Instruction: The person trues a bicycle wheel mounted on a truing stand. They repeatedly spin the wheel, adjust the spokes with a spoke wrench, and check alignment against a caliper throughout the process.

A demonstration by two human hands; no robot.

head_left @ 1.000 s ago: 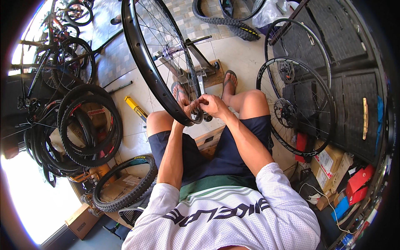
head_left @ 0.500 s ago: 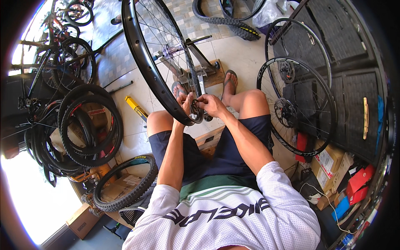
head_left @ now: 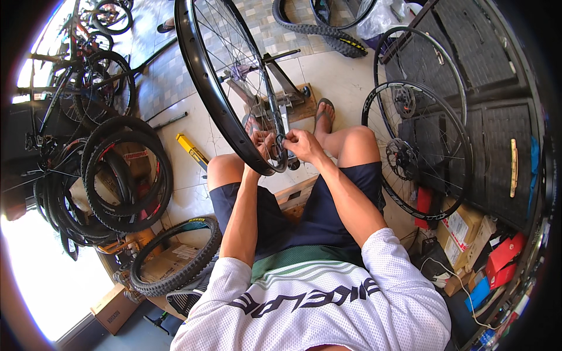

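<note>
A black bicycle wheel rim (head_left: 213, 99) with thin spokes stands upright before me, its silver hub (head_left: 240, 71) held in a metal truing stand (head_left: 287, 88) on a wooden base. Both hands work at the near, lower end of the rim, between my knees. My left hand (head_left: 263, 142) is partly hidden by rim and spokes; its fingers are bent closed, and what they hold cannot be seen. My right hand (head_left: 302, 145) pinches at the rim's right side, against a small dark round tool (head_left: 280, 140) by the spokes.
Two black wheels with disc rotors (head_left: 404, 158) lean on a dark cabinet (head_left: 492, 140) at right. Several tyres (head_left: 126, 175) hang at left, below bicycles. A yellow tool (head_left: 191, 150) lies by my left knee; another tyre (head_left: 175, 257) is nearer. Boxes (head_left: 459, 234) crowd the lower right.
My right hand has shifted slightly to the right, its fingers in a new position at the rim. The left hand stays among the spokes, its fingers slightly changed.
</note>
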